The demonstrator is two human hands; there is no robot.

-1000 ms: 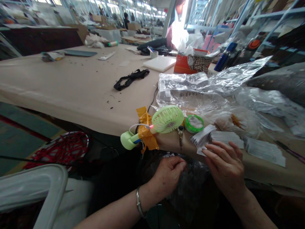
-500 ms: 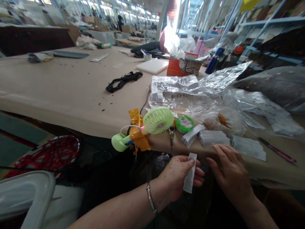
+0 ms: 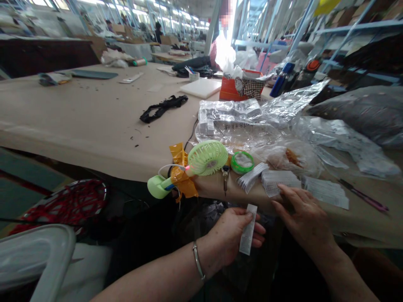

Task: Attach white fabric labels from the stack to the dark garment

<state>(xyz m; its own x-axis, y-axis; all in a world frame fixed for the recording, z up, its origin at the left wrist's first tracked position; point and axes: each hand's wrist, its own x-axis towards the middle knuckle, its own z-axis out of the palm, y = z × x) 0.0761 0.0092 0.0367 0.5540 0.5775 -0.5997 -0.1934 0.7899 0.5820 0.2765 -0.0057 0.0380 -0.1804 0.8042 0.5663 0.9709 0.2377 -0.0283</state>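
Observation:
Between thumb and fingers my left hand (image 3: pixel 231 235) pinches a white label (image 3: pixel 248 235) with small print, hanging in front of the table edge. My right hand (image 3: pixel 305 214) has its fingers stretched out, with the fingertips at the front of the middle stack of white labels (image 3: pixel 277 179); whether they press on it I cannot tell. A fanned bunch of labels (image 3: pixel 252 178) lies to the left of that stack, and another spread stack (image 3: pixel 325 192) to the right. Behind the fanned bunch stands a green round tub (image 3: pixel 242 162) with white stuff inside.
A green fan (image 3: pixel 208 158) is taped at the table edge (image 3: pixel 135 163), beside a pointed metal tool (image 3: pixel 225 180). Purple-handled tweezers or snips (image 3: pixel 365 196) lie at the right. Clear plastic bags (image 3: pixel 233 126) cover the area behind. A white chair (image 3: pixel 59 251) stands lower left.
The label in my left hand has turned so its printed face shows, and it sits slightly lower. My right hand's fingertips have shifted slightly left on the middle stack.

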